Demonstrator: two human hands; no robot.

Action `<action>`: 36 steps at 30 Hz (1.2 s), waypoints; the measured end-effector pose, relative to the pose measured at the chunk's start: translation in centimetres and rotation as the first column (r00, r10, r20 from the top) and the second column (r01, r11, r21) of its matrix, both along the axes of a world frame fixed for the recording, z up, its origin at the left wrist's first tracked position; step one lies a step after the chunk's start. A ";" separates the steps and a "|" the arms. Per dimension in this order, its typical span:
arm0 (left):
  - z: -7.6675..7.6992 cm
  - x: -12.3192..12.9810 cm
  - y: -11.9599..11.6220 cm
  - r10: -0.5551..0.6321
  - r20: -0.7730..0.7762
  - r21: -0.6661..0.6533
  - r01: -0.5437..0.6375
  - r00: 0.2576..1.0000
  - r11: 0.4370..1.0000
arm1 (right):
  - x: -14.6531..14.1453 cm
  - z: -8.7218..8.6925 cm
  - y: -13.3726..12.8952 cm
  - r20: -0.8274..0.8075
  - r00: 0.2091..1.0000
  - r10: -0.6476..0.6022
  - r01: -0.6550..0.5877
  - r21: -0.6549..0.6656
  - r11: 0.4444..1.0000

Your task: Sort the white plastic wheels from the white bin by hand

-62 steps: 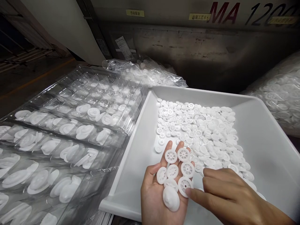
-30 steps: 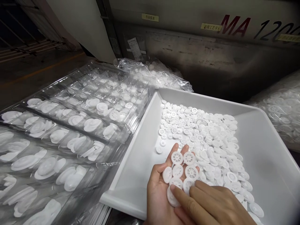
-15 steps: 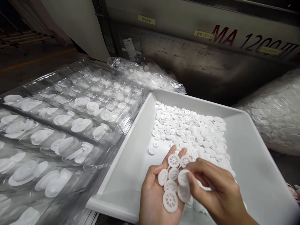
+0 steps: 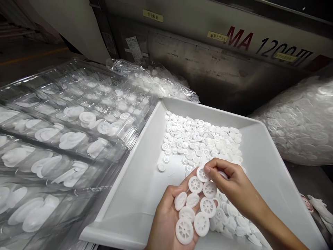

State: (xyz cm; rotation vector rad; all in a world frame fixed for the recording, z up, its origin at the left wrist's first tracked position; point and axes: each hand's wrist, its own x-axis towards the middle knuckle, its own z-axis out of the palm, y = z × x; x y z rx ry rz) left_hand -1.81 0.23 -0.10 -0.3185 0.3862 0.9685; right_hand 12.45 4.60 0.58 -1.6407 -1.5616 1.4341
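Left grip: open, the left hand (image 4: 169,222) palm up, carrying white plastic spoked wheels (image 4: 195,185).
Right grip: clenched, the right hand (image 4: 231,182) pinching one wheel (image 4: 202,174) above that pile.
Below: a white tray (image 4: 135,211) holding loose wheels (image 4: 200,139).
Beside: a clear blister tray (image 4: 33,100).

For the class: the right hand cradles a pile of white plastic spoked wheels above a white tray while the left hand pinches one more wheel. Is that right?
No: the hands are swapped. The head view shows the left hand cradling the white plastic spoked wheels above the white tray, while the right hand pinches one more wheel.
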 end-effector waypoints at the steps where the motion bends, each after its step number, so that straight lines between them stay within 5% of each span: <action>1: 0.0 0.0 0.0 -0.001 0.003 0.006 0.001 1.000 1.000 | 0.0 0.0 0.0 -0.019 1.000 -0.002 0.002 -0.010 1.000; 18: -1.0 -0.5 -0.3 -0.052 0.046 0.049 0.049 0.998 0.998 | 0.5 -0.4 0.1 -0.230 0.973 -0.015 -0.003 -0.078 0.997; 25: -0.3 -0.2 0.0 -0.033 0.031 -0.005 0.033 0.999 0.999 | 0.6 0.3 -0.4 -0.100 0.992 -0.070 0.085 0.155 0.984; 28: -0.3 -0.2 0.0 -0.009 0.006 -0.117 0.009 1.000 0.993 | 0.3 0.9 -1.7 0.071 0.996 0.046 -0.076 0.499 0.863; 30: -0.6 -0.3 0.1 -0.001 0.041 -0.156 0.007 0.999 0.988 | -0.2 1.0 -2.7 0.293 0.935 0.199 -0.349 0.674 0.651; 31: -0.8 -0.3 0.1 0.005 0.064 -0.153 0.005 0.998 0.988 | -0.5 1.0 -3.1 0.407 0.882 0.240 -0.469 0.702 0.535; 33: -1.1 -0.2 0.1 0.016 0.099 -0.100 -0.006 0.995 0.995 | -1.0 0.8 -3.7 0.562 0.786 0.257 -0.616 0.685 0.389; 36: -1.3 0.1 0.1 0.042 0.084 -0.049 -0.038 0.996 0.998 | -1.5 0.5 -4.1 0.650 0.713 0.263 -0.699 0.630 0.338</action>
